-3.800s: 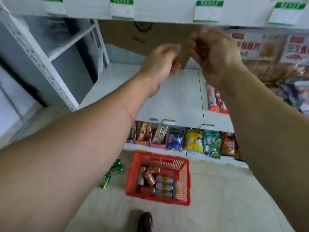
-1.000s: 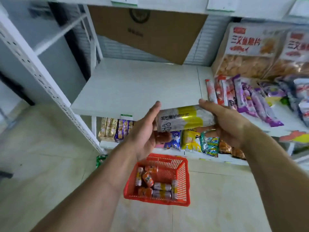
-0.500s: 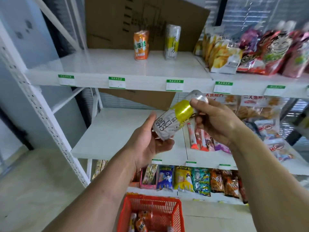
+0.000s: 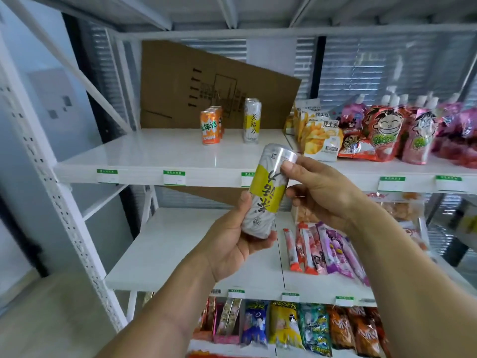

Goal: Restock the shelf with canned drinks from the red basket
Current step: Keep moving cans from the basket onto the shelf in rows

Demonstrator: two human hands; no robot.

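A tall silver-and-yellow can [image 4: 268,192] is held nearly upright in front of the upper shelf [image 4: 154,156], its label upside down. My left hand [image 4: 232,244] cups its lower end, and my right hand [image 4: 320,192] pinches its top rim. On the upper shelf stand orange cans [image 4: 210,127] and a matching silver-and-yellow can [image 4: 252,120], in front of a cardboard sheet [image 4: 201,83]. Only a sliver of the red basket [image 4: 206,355] shows at the bottom edge.
Snack pouches and chip bags [image 4: 374,133] fill the upper shelf's right side. Long stick packets [image 4: 320,249] lie on the middle shelf [image 4: 167,251]. Bagged snacks [image 4: 284,324] line the bottom shelf. A white perforated upright [image 4: 51,182] frames the left.
Both hands have raised the can from above the basket to upper-shelf height and turned it from lying sideways to nearly upright. The view has tilted up, so the basket dropped almost out of frame.
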